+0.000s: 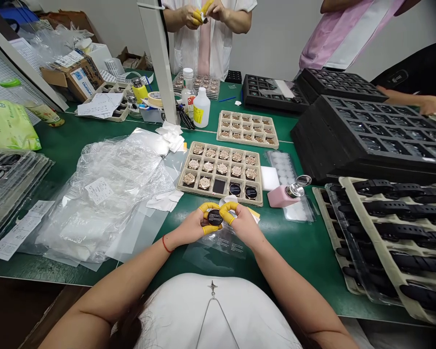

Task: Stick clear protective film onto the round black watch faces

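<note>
Between my hands is a round watch head (pixel 214 217) with a black face bearing small white print. My left hand (pixel 194 225) grips it from the left, with yellow finger cots on the fingertips. Closed at its right edge is my right hand (pixel 241 224), also in yellow finger cots. A white piece (pixel 228 199) shows just behind the right fingers; its kind is unclear. Just beyond lies a beige tray (pixel 183 186) of gold-coloured watch heads (pixel 222 168), with two black printed ones (pixel 235 189) in its front row. Clear printed film (pixel 221 245) lies under my hands.
Crumpled plastic bags (pixel 112 194) cover the left side. A pink dispenser bottle (pixel 281 196) stands right of the tray. Trays of black-strapped watches (pixel 396 232) and stacked black trays (pixel 323 140) fill the right. A co-worker's gloved hands (pixel 199 14) work opposite.
</note>
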{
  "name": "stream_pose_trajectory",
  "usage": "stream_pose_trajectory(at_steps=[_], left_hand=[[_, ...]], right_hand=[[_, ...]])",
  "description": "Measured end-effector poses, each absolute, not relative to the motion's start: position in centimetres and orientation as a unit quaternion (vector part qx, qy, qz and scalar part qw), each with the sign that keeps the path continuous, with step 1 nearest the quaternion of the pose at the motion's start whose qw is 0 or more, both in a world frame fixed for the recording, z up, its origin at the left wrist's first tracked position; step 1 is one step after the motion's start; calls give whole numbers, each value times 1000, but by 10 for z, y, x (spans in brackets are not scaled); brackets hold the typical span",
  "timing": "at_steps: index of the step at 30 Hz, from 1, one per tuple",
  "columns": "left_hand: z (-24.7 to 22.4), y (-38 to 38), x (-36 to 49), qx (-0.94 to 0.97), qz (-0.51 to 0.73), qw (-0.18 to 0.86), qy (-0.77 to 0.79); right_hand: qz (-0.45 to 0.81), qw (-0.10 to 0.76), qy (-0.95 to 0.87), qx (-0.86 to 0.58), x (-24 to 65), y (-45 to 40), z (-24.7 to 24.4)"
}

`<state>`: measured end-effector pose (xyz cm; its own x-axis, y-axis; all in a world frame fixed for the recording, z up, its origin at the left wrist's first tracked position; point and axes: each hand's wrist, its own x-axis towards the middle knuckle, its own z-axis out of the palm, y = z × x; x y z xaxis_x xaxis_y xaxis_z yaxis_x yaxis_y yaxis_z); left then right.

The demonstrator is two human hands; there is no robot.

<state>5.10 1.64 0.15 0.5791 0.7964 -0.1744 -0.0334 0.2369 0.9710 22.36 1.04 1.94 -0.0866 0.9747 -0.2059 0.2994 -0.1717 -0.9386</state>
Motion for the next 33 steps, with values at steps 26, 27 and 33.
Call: stream_pose_trajectory(at_steps=[26,27,33], left_hand=[[-3,20,52,577,262,667,392],[-5,21,52,583,257,662,395],[-12,23,52,598,254,652,392]], right_hand=[[113,26,-716,-688,279,-1,20],[108,-11,-703,-703,285,-5,15],[145,19,-638,-756,299,-13,-9]])
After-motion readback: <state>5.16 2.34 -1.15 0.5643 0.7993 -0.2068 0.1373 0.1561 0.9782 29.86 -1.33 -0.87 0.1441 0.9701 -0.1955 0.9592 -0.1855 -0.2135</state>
